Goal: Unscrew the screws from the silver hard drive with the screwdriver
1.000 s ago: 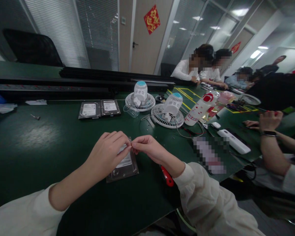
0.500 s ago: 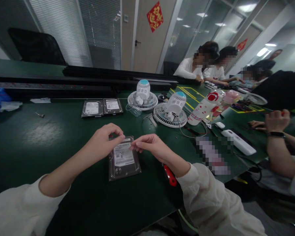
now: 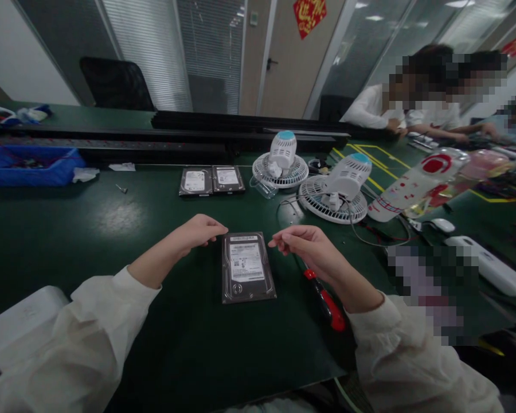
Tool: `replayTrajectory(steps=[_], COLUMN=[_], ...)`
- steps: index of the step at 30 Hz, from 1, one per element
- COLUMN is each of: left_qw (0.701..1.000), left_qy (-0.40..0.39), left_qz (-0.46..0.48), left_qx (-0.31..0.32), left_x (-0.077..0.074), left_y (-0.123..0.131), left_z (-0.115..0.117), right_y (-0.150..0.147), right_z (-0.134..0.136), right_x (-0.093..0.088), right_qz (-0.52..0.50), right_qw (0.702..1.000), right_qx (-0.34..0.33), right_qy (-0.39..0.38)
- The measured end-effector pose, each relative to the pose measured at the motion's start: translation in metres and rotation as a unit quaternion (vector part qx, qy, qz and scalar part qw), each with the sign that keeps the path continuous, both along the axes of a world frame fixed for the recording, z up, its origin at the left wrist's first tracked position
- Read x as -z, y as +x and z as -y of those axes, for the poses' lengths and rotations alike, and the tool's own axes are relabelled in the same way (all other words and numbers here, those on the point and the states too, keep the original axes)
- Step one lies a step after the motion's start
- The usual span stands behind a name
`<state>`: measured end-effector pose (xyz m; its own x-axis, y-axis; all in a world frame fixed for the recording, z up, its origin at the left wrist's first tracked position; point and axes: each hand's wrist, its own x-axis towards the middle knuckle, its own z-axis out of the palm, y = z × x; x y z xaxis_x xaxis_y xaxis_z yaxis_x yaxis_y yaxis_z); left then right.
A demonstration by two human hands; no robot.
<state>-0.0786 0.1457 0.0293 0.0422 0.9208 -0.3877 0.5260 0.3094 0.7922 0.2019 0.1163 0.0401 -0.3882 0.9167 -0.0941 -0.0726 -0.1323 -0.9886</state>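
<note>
A hard drive (image 3: 248,289) with a white label lies flat on the dark green table in front of me. My left hand (image 3: 198,234) is at its upper left corner, thumb and fingers pinched together; whether the fingertips touch the drive is unclear. Just off the drive's right edge, my right hand (image 3: 307,244) is closed in a pinch, and whatever may be between its fingertips is too small to make out. Below that hand lies a red and black screwdriver (image 3: 327,302), its handle toward me.
Two more hard drives (image 3: 212,180) lie side by side farther back. White fans (image 3: 341,183), face down, stand behind my right hand with a loose cable. A blue bin (image 3: 34,166) is at far left. Bottles (image 3: 421,180) and a white mouse (image 3: 442,225) are at right. Other people sit beyond.
Both hands have moved apart from above the drive's label to its two sides, so the label now shows fully. The view has turned left.
</note>
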Motion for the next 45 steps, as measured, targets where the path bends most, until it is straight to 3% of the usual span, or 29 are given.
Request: replayTrajectory(steps=[9, 45], left_qw=[0.999, 0.997], left_qy=[-0.035, -0.060], left_qz=[0.015, 0.013], left_qx=[-0.007, -0.042], left_x=[0.0061, -0.0007], left_y=[-0.0051, -0.0034], left_z=[-0.0046, -0.0045], right_y=[-0.0001, -0.0010], right_z=[-0.0002, -0.0005], right_x=[0.0003, 0.0046], right_qz=[0.001, -0.008], right_qw=[1.000, 1.000], right_qx=[-0.009, -0.019], right_qy=[-0.010, -0.018])
